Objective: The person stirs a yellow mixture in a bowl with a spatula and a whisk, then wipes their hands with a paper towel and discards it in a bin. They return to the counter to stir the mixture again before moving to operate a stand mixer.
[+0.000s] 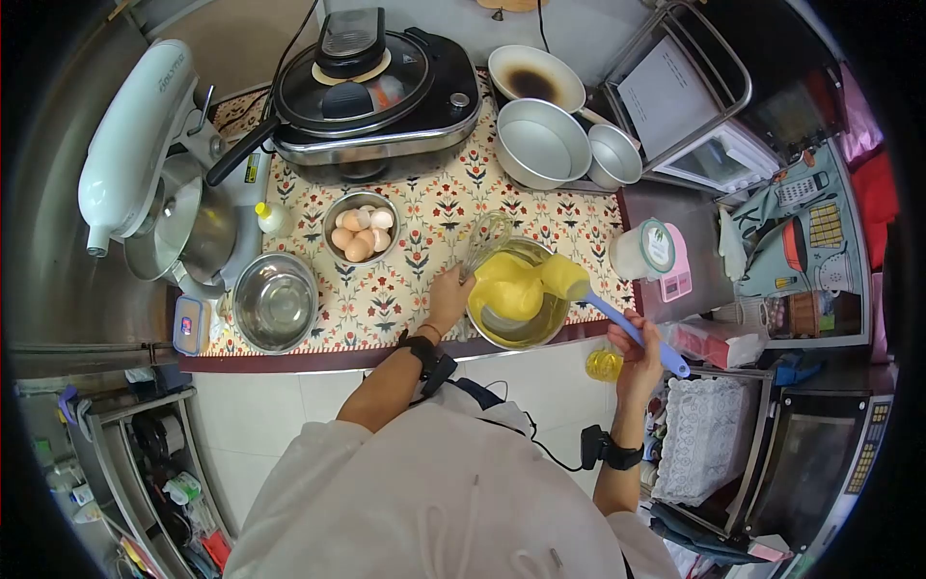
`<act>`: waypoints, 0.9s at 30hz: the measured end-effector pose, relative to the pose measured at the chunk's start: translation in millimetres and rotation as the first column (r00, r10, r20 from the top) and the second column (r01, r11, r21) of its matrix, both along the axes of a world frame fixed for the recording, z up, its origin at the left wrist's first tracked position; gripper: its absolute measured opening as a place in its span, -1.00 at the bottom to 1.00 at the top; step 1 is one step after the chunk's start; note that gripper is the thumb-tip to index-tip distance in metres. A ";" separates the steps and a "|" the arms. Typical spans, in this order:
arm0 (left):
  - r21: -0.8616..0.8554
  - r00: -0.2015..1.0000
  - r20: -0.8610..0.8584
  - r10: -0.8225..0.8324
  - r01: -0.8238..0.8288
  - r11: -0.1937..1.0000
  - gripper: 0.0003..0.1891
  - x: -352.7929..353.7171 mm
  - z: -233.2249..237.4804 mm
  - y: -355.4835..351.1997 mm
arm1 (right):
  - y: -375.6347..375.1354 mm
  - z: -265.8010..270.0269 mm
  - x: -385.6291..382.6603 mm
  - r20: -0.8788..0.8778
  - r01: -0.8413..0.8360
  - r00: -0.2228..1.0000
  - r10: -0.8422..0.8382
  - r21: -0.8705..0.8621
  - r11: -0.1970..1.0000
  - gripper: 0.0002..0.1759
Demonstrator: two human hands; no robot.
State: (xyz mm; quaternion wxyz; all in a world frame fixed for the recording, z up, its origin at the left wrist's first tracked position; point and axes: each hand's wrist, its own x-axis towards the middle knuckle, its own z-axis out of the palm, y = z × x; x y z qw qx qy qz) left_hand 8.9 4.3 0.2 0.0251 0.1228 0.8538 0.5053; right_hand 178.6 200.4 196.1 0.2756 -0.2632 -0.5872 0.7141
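Observation:
A steel mixing bowl with thick yellow batter stands near the counter's front edge. My right hand is closed round the blue handle of a spatula, whose batter-coated head is over the bowl's right side. My left hand is at the bowl's left rim, its fingers closed round the narrow end of a wire whisk. The whisk's wire loops point away from me, beside the bowl, and carry traces of yellow. How firmly the left fingers also press on the rim is hidden.
Eggshells fill a small bowl; another steel bowl stands left, near a stand mixer. An electric griddle, cake tins and a pan line the back. At right, a lidded jar sits on a pink scale.

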 end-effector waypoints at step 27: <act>-0.020 0.999 -0.032 0.015 -0.015 1.000 -0.69 1.9 -2.6 2.2 | -36.6 -60.2 -29.2 0.363 -0.686 0.685 0.632 0.614 0.391 -0.97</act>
